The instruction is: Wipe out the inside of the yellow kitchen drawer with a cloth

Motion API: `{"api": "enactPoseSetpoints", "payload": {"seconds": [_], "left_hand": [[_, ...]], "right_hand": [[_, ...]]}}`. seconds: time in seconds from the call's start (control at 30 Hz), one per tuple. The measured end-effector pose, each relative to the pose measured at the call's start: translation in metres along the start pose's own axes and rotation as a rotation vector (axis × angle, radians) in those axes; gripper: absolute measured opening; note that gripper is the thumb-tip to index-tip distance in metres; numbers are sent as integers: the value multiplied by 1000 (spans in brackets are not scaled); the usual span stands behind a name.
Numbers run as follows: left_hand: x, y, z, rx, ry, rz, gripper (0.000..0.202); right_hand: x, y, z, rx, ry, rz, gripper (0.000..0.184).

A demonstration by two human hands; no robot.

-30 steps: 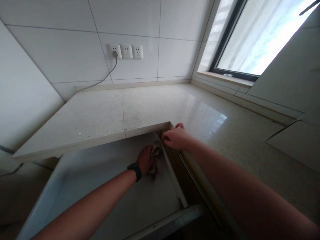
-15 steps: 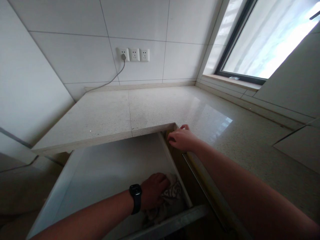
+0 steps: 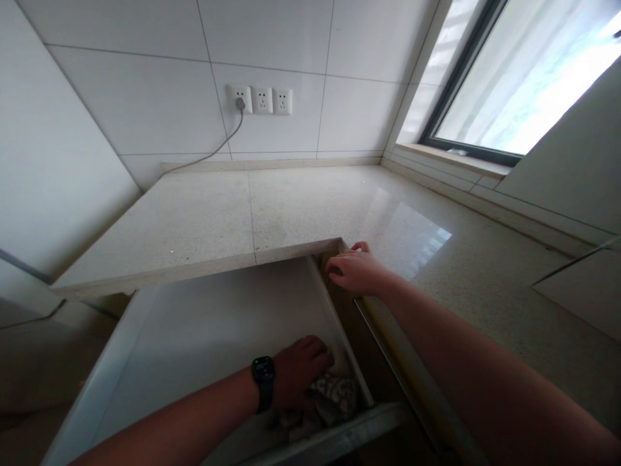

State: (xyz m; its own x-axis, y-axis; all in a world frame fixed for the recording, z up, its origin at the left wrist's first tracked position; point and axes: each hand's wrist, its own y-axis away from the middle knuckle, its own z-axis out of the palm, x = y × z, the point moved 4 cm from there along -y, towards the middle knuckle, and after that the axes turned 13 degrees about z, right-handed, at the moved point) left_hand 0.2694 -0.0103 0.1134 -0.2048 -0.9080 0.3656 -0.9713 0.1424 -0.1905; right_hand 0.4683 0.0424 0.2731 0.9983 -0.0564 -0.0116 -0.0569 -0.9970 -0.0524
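Observation:
My left hand (image 3: pixel 299 374), with a black watch on the wrist, presses a crumpled patterned cloth (image 3: pixel 334 396) against the bottom of an open white drawer (image 3: pixel 204 336), in its front right corner. The fingers are curled over the cloth. My right hand (image 3: pixel 356 270) rests on the inner corner of the stone countertop (image 3: pixel 301 207), fingers bent over its edge above the drawer's back right corner.
A tiled wall (image 3: pixel 272 45) behind the counter carries a row of sockets (image 3: pixel 262 100) with one plug and a cable (image 3: pixel 213 152) running down left. A window (image 3: pixel 524 77) with a sill is at the right. The drawer's front rail (image 3: pixel 339 437) is nearest me.
My left hand has drawn the cloth from the drawer's back right corner along its right side to the front right corner. My right hand has stayed on the counter edge.

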Motion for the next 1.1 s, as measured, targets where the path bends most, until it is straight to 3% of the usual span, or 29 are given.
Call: {"api": "enactPoseSetpoints", "payload": {"seconds": [0.13, 0.27, 0.43, 0.53, 0.6, 0.7, 0.97, 1.1], "left_hand": [[-14, -2, -15, -26, -53, -85, 86], [-43, 8, -37, 39, -148, -298, 77], [-97, 45, -62, 209, -252, -544, 61], [-122, 74, -63, 305, -250, -670, 59], [-126, 86, -58, 352, -261, -700, 60], [-106, 81, -45, 325, -282, -602, 63], [-2, 12, 4, 158, -68, -219, 76], [8, 6, 14, 152, -64, -236, 76]], "right_hand": [[1, 1, 0, 1, -12, 2, 23], [1, 1, 0, -9, -23, -1, 24], [1, 1, 0, -16, -31, -15, 24], [0, 1, 0, -25, -33, -15, 24], [0, 1, 0, -30, -27, -9, 24], [0, 1, 0, -39, -8, -2, 24], [1, 1, 2, -15, 20, -5, 25], [2, 1, 2, -16, 14, -4, 25]]}}
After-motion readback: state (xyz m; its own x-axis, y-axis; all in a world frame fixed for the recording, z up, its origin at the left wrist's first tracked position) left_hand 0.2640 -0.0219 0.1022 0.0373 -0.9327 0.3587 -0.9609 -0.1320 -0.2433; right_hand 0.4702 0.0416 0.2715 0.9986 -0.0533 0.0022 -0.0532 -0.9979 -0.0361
